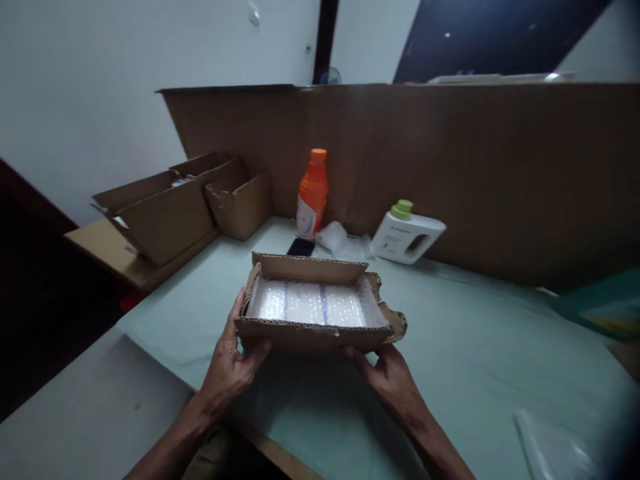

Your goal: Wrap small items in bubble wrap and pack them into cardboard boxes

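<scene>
- The open box (300,340) is being clamped in the grip of the left hand (234,359) and right hand (389,375), at its left end and front right.
- It is being held over the worktop (480,373).
- Bubble-wrapped contents (305,304) are being cradled inside and could be spilled by a sharp tilt.

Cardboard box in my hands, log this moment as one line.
open cardboard box: bubble-wrapped contents inside | left hand: holding left end | right hand: holding near right end | orange bottle: standing beyond box
</scene>
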### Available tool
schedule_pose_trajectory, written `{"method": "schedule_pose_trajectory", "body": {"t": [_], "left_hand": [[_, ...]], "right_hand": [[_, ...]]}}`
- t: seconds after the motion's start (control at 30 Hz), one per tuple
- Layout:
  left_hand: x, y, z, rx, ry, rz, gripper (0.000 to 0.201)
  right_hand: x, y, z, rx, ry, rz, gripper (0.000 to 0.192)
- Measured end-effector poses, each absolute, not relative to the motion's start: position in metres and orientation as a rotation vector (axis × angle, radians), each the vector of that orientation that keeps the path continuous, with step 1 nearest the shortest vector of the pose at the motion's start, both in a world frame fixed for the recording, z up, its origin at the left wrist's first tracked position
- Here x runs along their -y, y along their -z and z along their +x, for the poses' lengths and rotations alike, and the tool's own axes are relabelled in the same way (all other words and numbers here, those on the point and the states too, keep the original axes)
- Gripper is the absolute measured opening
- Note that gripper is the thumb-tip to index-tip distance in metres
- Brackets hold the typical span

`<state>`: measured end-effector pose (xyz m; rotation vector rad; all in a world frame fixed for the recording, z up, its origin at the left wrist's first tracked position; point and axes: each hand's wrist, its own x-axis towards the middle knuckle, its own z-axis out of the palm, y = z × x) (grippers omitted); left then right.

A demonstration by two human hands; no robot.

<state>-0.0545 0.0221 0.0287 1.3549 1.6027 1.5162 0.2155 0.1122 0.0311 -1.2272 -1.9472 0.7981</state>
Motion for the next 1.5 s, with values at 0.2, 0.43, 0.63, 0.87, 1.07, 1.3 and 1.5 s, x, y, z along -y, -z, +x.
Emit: {"method": "schedule_pose_trajectory", "body": {"t": [0.2, 0.43, 0.63, 0.87, 1.07, 1.3, 1.5], "left_hand": [[-0.023, -0.025, -0.097, -1.964, -1.727, 1.089, 0.087], [-0.054, -0.015, -0.163, -2.149, -2.093, 0.79, 0.089], [-0.097, 0.011, -0.197, -2.084, -2.131, 0.69, 0.082], [-0.124, 0.012, -0.221, -2.117, -2.123, 0.675, 0.075], [-0.08, 0.003, -0.183, -2.056, -1.814, 0.617, 0.054], [-0.029, 0.024, -0.099, -1.99, -1.149, 0.878, 0.087], [-0.016, 0.026, -0.023, -1.77, -0.915, 1.483, 0.064]], "right_hand": [[-0.187, -0.054, 0.134, 2.254, -1.03, -0.933, 0.048], [-0.257, -0.061, -0.034, 2.341, -0.986, -0.984, 0.049], [-0.253, -0.041, -0.109, 2.351, -0.974, -1.084, 0.062], [-0.256, -0.023, -0.123, 2.476, -1.058, -0.876, 0.071], [-0.197, -0.008, -0.014, 2.605, -0.96, -0.791, 0.035], [-0.124, -0.015, 0.225, 2.386, -0.452, -1.48, 0.033], [-0.046, -0.023, 0.412, 1.825, -0.012, -2.152, 0.031]]}}
